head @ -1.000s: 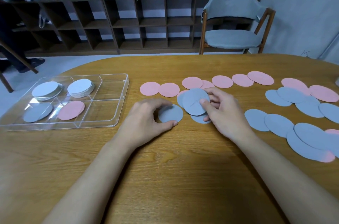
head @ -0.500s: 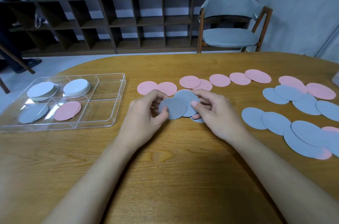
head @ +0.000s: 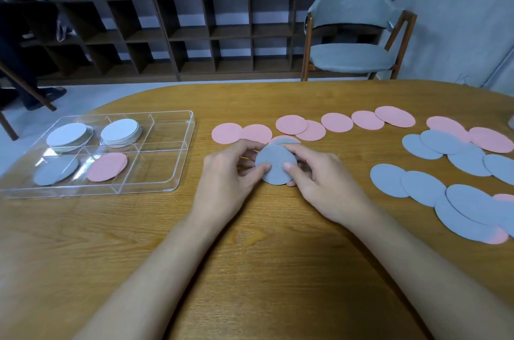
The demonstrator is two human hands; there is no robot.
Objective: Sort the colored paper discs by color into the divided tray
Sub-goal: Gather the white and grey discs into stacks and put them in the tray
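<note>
Hands meet over the middle of the bench (head: 264,270): the left hand (head: 228,175) and right hand (head: 322,181) pinch one grey disc (head: 276,163) from its 9 and 3 o'clock sides. At 9 o'clock from them sits the divided tray (head: 111,192), holding white, grey and pink discs.

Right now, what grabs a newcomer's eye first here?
At centre, the left hand and right hand pinch stacked grey discs. A row of pink discs runs behind, loose grey discs spread to the right. The clear divided tray at left holds white, grey and pink discs.
</note>
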